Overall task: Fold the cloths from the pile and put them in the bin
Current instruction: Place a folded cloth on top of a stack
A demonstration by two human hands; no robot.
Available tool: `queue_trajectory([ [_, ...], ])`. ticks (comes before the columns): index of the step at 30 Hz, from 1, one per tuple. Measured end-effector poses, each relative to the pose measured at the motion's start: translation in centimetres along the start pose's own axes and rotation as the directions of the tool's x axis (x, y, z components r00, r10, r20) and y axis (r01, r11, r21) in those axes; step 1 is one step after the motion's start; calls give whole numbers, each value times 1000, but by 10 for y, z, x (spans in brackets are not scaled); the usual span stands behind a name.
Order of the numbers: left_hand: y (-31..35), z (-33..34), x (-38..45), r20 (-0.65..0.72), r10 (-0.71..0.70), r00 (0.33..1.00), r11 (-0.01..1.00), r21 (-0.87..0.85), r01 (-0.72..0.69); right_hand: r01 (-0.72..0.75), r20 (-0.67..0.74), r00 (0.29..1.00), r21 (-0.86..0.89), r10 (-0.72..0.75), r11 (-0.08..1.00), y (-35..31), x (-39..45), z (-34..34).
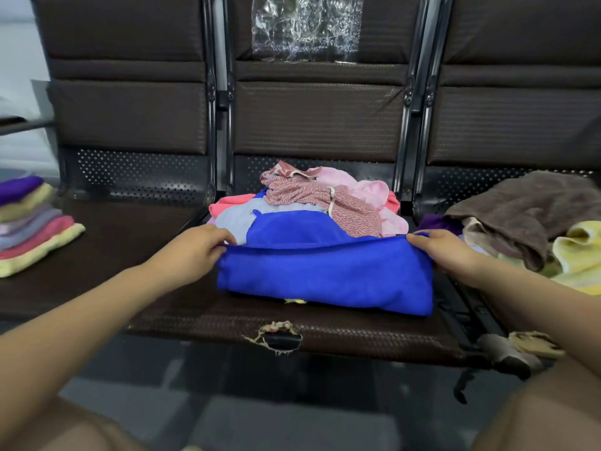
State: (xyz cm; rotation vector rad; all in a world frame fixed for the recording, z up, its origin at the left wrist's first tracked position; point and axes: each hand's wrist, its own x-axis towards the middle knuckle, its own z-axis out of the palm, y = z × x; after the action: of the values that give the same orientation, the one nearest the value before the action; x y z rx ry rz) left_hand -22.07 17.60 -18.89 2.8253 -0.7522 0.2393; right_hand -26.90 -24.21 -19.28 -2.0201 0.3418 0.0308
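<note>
On the middle seat (pixel 325 330) of a brown bench, near its front edge, a blue cloth (pixel 325 275) lies partly folded, its near part draped toward the torn front edge. Left hand (pixel 195 252) pinches the cloth's upper left corner between thumb and curled fingers; right hand (pixel 445 252) pinches the upper right corner the same way, so the top hem runs taut between them, lifted a little off the layer beneath. Behind the blue cloth, toward the seat's back edge, sits the pile (pixel 328 203): pink, patterned reddish, pale grey-blue and coral cloths heaped loosely, touching the blue one. On the left seat, at its left edge, a stack (pixel 32 222) of folded cloths in purple, yellow, lilac and pink. On the right seat, a brown towel (pixel 527 209) lies crumpled over yellow cloths (pixel 579 252). A clear plastic bag (pixel 307 27) rests against the middle backrest
</note>
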Motion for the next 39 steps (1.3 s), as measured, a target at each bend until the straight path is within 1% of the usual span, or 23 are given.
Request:
queue_trajectory([
  [2, -2, -5, 18, 22, -42, 999, 999, 21, 41, 39, -88, 995, -93, -47, 995, 1, 11, -2],
  [3, -1, -7, 26, 11, -95, 995, 995, -36, 96, 45, -112, 992, -137, -60, 990, 2, 17, -3],
  [4, 0, -8, 36, 12, -188, 982, 970, -155, 188, 48, -130, 989, -168, -70, 985, 3, 23, -5],
  [5, 1, -9, 43, 31, -285, 958, 900, -335, 279, 45, -141, 987, -191, -73, 981, 5, 28, -6],
  [6, 6, -9, 48, 66, -367, 928, 775, -530, 345, 36, -146, 987, -207, -67, 978, 6, 31, -7],
  [7, 11, -8, 54, 109, -419, 901, 610, -701, 369, 26, -145, 988, -214, -58, 977, 7, 35, -7],
  [8, 16, -7, 62, 162, -442, 882, 434, -822, 369, 16, -139, 989, -222, -48, 975, 8, 39, -7],
  [10, 23, -8, 71, 247, -416, 875, 120, -939, 322, 18, -120, 992, -247, -49, 969, 9, 44, -5],
  [11, 23, -8, 76, 251, -413, 876, 42, -955, 294, 25, -116, 992, -249, -55, 968, 10, 47, -5],
  [12, 21, -6, 82, 237, -427, 873, 28, -961, 274, 32, -114, 992, -243, -61, 969, 11, 50, -5],
  [13, 18, -5, 86, 182, -459, 870, 133, -954, 270, 37, -112, 992, -236, -65, 971, 12, 52, -5],
  [14, 13, -4, 90, 99, -472, 876, 349, -891, 289, 39, -108, 992, -234, -66, 971, 13, 53, -6],
  [15, 9, -3, 91, 29, -443, 896, 580, -752, 311, 34, -103, 993, -236, -60, 971, 15, 53, -7],
  [16, 5, -1, 91, -5, -381, 925, 748, -590, 305, 29, -93, 994, -238, -53, 971, 17, 52, -9],
  [17, 2, 1, 90, 10, -322, 947, 836, -467, 289, 24, -78, 996, -238, -44, 971, 19, 51, -10],
  [18, -1, 3, 89, 39, -283, 958, 875, -397, 275, 21, -57, 998, -247, -36, 969, 21, 50, -10],
  [22, -17, 22, 100, 44, -263, 964, 932, -245, 265, 10, -7, 1000, -352, -14, 936, 30, 54, -5],
  [27, -16, 40, 129, -35, -404, 914, 861, -353, 367, 69, -45, 994, -463, -101, 884, 36, 66, -6],
  [31, -13, 54, 149, -53, -485, 873, 815, -390, 429, 51, -62, 993, -563, -104, 825, 42, 69, -12],
  [33, -12, 64, 156, -11, -471, 882, 823, -365, 435, 62, -54, 992, -600, -118, 797, 42, 69, -13],
  [36, -11, 76, 160, 117, -425, 898, 830, -344, 438, 161, -12, 978, -585, -206, 795, 40, 74, -6],
  [38, -10, 79, 161, 159, -387, 908, 817, -398, 417, 223, 48, 971, -529, -233, 819, 43, 79, -1],
  [39, -9, 79, 160, 185, -378, 907, 781, -462, 420, 243, 80, 969, -502, -235, 830, 45, 80, 1],
])
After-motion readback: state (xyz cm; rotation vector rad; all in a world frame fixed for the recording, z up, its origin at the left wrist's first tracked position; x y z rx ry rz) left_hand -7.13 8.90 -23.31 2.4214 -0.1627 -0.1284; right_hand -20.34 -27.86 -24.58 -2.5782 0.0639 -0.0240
